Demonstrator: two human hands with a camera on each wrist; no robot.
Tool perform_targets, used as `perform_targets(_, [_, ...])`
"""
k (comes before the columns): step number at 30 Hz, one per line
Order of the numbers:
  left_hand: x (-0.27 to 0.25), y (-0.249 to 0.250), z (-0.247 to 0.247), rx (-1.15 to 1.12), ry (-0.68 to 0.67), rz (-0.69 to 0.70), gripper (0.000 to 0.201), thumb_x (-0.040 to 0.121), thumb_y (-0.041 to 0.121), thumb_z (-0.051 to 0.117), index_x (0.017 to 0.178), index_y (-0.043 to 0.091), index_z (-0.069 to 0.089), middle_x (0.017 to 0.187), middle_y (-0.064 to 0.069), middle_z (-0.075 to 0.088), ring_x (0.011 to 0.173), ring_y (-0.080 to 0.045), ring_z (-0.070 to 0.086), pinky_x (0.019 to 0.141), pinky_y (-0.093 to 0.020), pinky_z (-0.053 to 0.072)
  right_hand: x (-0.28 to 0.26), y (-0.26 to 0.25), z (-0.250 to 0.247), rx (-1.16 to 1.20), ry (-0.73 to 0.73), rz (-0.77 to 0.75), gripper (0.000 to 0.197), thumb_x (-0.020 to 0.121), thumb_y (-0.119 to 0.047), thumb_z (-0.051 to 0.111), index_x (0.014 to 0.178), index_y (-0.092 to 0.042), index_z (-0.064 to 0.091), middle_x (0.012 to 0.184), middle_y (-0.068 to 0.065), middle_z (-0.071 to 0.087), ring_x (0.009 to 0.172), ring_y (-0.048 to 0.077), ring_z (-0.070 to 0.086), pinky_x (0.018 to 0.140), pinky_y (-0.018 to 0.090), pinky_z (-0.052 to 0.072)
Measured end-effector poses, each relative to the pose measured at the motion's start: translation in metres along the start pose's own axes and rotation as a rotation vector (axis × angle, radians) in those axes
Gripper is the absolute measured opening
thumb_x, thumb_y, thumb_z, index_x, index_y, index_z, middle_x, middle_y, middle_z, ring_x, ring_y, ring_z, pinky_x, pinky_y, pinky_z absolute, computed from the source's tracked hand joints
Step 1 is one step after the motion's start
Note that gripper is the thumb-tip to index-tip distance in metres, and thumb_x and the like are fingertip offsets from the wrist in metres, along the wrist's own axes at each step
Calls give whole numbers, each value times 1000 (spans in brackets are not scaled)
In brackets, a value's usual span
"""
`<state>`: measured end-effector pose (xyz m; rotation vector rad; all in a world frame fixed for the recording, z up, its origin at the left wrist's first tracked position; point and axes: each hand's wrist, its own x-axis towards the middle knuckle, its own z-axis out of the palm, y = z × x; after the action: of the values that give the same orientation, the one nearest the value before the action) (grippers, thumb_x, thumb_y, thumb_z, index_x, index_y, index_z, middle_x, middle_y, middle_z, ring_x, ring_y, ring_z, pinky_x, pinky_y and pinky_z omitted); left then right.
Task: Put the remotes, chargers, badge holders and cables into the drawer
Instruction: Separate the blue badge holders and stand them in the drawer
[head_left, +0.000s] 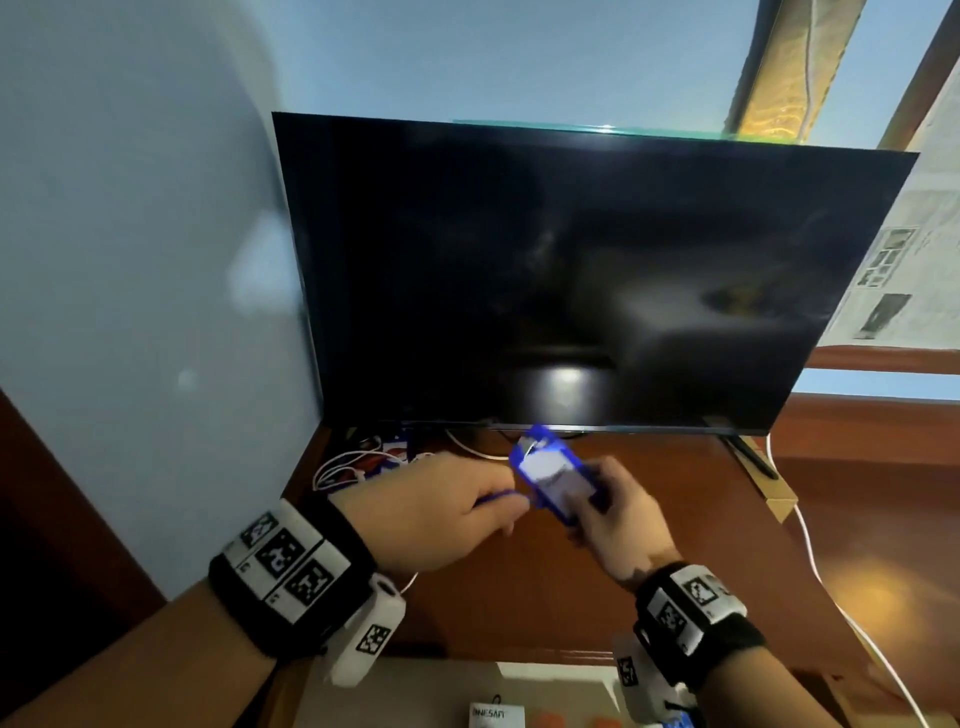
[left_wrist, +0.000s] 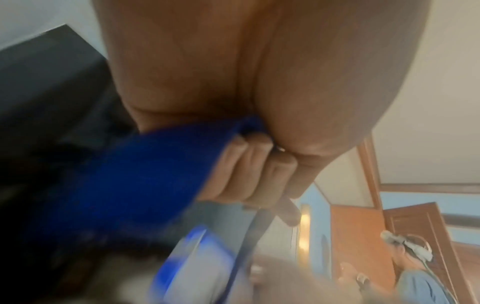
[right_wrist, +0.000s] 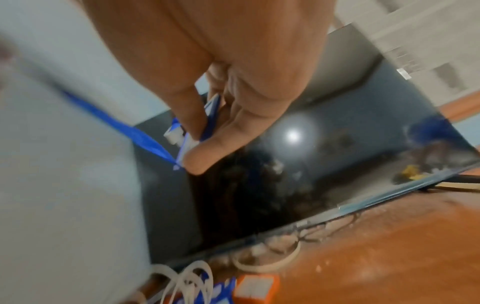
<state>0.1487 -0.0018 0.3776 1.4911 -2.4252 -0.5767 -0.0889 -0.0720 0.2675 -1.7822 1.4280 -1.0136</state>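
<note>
A blue badge holder (head_left: 558, 477) with a white card hangs above the wooden table (head_left: 649, 582), in front of the TV. My right hand (head_left: 605, 512) pinches the badge holder (right_wrist: 207, 121) between thumb and fingers. My left hand (head_left: 457, 512) has its fingers curled round the blue lanyard (left_wrist: 124, 176) that runs from the holder; the lanyard (right_wrist: 116, 125) stretches away to the left in the right wrist view. White cables (head_left: 353, 467) and more blue badge holders (head_left: 397, 449) lie at the table's back left corner. The open drawer (head_left: 415, 691) shows at the bottom edge.
A large black TV (head_left: 571, 270) stands at the back of the table. A white cable (head_left: 810, 551) runs down the right side. An orange and white charger box (right_wrist: 255, 289) lies near the cables. A white labelled item (head_left: 496, 714) lies in the drawer.
</note>
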Motion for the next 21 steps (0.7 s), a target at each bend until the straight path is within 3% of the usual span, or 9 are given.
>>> perform_targets(2, [6, 2, -17, 31, 116, 76, 34, 104, 49, 50, 87, 24, 64, 72, 5, 61, 68, -5, 59, 64, -21, 45, -14, 2, 15, -104, -181, -39, 16, 95, -20, 64, 99, -34, 60, 81, 4, 73, 61, 16, 70, 60, 39, 60])
perform_targets(5, [24, -13, -32, 53, 142, 25, 34, 103, 50, 53, 83, 24, 63, 75, 4, 62, 69, -9, 60, 65, -27, 49, -33, -11, 28, -53, -439, -73, 21, 98, -16, 63, 105, -37, 63, 87, 4, 72, 68, 19, 70, 62, 31, 61])
perform_targets(8, [39, -44, -33, -8, 171, -79, 32, 101, 50, 56, 81, 26, 64, 78, 5, 65, 71, -8, 63, 69, -29, 52, -41, -23, 30, 146, -508, -126, 19, 96, -12, 69, 106, -28, 67, 88, 9, 73, 70, 25, 71, 66, 34, 61])
perform_targets(12, [43, -87, -6, -68, 41, -213, 28, 94, 53, 65, 79, 30, 69, 77, 5, 70, 71, -8, 66, 70, -34, 55, -37, -33, 24, 493, -348, -128, 18, 91, -7, 74, 107, -12, 68, 82, 17, 72, 66, 27, 69, 63, 35, 59])
perform_targets(14, [37, -93, 19, -273, 14, -235, 28, 90, 54, 68, 83, 28, 75, 76, -1, 72, 66, -11, 63, 68, -38, 53, -30, -38, 21, 582, -213, -131, 19, 88, -7, 73, 104, -3, 64, 81, 19, 71, 63, 28, 68, 59, 32, 57])
perform_targets(16, [28, -81, 43, -546, 4, -264, 35, 101, 48, 60, 84, 21, 75, 65, -4, 61, 56, -12, 53, 59, -31, 44, -21, -39, 17, 676, -108, -124, 18, 90, -2, 69, 103, 4, 58, 79, 19, 69, 61, 30, 64, 56, 32, 55])
perform_targets(18, [18, -62, 61, -677, -27, -289, 38, 108, 38, 50, 87, 16, 73, 63, 1, 56, 56, -12, 49, 58, -25, 41, -14, -37, 16, 743, -18, -93, 14, 94, 4, 64, 102, 6, 54, 80, 23, 69, 59, 32, 60, 55, 36, 54])
perform_targets(21, [5, -40, 69, -577, -47, -254, 34, 109, 38, 46, 94, 22, 72, 69, 2, 64, 65, -13, 57, 67, -28, 47, -8, -28, 19, 588, 87, -35, 12, 96, -2, 67, 100, -1, 55, 84, 20, 72, 56, 32, 65, 54, 38, 56])
